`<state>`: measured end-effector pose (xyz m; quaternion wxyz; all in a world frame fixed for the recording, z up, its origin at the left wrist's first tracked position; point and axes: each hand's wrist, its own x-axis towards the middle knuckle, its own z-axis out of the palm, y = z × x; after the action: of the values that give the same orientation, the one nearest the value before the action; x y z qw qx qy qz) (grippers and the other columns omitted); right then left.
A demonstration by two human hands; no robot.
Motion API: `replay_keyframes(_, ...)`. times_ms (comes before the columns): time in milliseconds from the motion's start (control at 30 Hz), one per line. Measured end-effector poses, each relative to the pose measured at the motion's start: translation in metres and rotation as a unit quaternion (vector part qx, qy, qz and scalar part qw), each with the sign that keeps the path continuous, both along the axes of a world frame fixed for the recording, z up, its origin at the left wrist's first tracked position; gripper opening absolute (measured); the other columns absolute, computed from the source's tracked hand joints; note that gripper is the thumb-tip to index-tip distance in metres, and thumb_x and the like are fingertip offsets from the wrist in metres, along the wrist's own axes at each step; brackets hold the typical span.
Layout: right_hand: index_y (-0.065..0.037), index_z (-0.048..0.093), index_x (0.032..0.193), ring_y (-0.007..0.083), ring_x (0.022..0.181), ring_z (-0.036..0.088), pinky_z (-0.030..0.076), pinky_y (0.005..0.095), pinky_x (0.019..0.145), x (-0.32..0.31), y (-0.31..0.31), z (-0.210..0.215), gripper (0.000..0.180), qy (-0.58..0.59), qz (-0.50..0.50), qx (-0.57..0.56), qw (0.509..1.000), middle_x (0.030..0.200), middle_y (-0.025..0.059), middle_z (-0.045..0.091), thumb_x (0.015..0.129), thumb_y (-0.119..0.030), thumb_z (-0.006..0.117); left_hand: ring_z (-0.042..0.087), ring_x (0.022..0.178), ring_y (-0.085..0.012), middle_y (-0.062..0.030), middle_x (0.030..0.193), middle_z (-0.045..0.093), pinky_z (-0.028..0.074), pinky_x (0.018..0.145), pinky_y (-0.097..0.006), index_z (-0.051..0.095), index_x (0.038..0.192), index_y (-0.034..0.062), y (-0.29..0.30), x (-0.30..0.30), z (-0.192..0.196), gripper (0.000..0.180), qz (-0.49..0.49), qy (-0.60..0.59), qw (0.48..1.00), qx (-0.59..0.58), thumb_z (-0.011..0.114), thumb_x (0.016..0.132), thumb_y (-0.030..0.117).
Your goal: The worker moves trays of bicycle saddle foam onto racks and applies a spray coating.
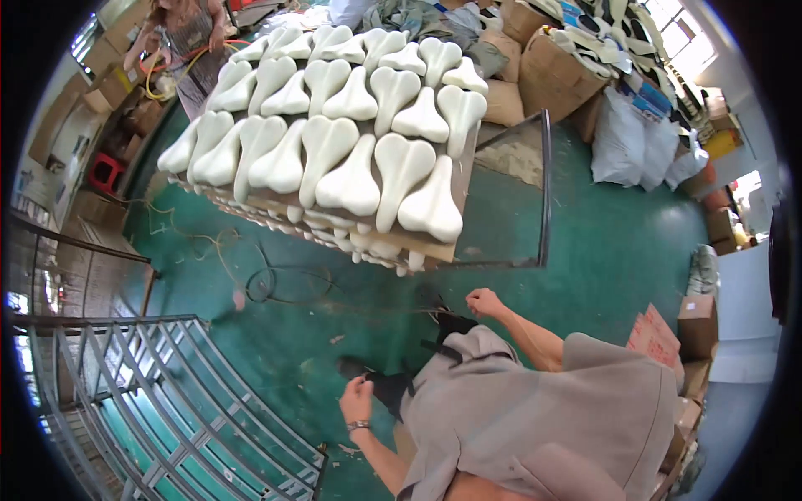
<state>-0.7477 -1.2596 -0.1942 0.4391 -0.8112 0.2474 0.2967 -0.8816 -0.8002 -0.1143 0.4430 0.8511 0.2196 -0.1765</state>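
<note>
My left hand (357,401), with a band at the wrist, hangs by my side, its fingers curled and holding nothing. My right hand (484,301) is a loose fist held out in front of my grey clothing, also with nothing in it. Ahead of the right hand stands a cart (545,192) with a dark metal frame. It carries stacked boards covered with several white saddle-shaped foam pieces (334,125). My dark shoes (368,371) are on the green floor (618,250).
A grey metal grid rack (167,392) lies at the lower left. Cardboard boxes (551,71) and white sacks (635,138) crowd the back right, with more boxes (697,326) at the right. Cables (267,284) trail on the floor. Another person (188,42) stands at the far left.
</note>
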Motion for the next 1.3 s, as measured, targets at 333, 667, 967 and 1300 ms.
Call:
replay_keyframes(333, 0.001, 0.074, 0.108, 0.0180, 0.065, 0.071, 0.060, 0.0343, 0.054, 0.059, -0.125, -0.034, 0.026, -0.012, -0.122, 0.070, 0.990, 0.082, 0.0096, 0.074, 0.095, -0.018, 0.062, 0.075, 0.096, -0.0262, -0.0148, 0.106, 0.078, 0.059, 0.086, -0.038, 0.067, 0.130, 0.0038, -0.240, 0.147, 0.079, 0.043, -0.240, -0.051, 0.964, -0.101, 0.075, 0.094, 0.027)
replay_keyframes(667, 0.000, 0.075, 0.106, 0.0167, 0.068, 0.072, 0.060, 0.0309, 0.060, -0.045, -0.126, -0.020, 0.024, -0.135, -0.150, -0.097, 0.975, 0.084, 0.0098, 0.076, 0.096, -0.016, 0.061, 0.074, 0.099, -0.0307, -0.0149, 0.109, 0.076, 0.057, 0.087, -0.041, 0.068, 0.129, 0.0045, -0.226, 0.130, 0.084, 0.046, -0.282, -0.073, 0.955, -0.050, 0.075, 0.093, 0.032)
replay_keyframes(967, -0.002, 0.071, 0.116, 0.0128, 0.070, 0.069, 0.058, 0.0283, 0.060, 0.055, -0.130, 0.076, 0.025, -0.152, -0.220, 0.192, 0.944, 0.091, 0.0051, 0.073, 0.100, -0.018, 0.060, 0.075, 0.100, -0.0203, -0.0142, 0.110, 0.078, 0.058, 0.089, -0.034, 0.067, 0.133, 0.0032, -0.244, 0.113, 0.077, 0.048, -0.229, 0.004, 0.965, -0.128, 0.076, 0.093, 0.029)
replay_keyframes(1300, -0.005, 0.068, 0.111, 0.0160, 0.074, 0.069, 0.059, 0.0322, 0.062, 0.324, -0.150, 0.065, 0.024, -0.209, -0.233, 0.244, 0.918, 0.091, 0.0061, 0.070, 0.102, -0.027, 0.064, 0.074, 0.101, -0.0212, -0.0139, 0.111, 0.078, 0.058, 0.090, -0.035, 0.066, 0.135, 0.0051, -0.306, 0.173, 0.060, 0.048, -0.111, 0.005, 0.984, -0.140, 0.075, 0.095, 0.031)
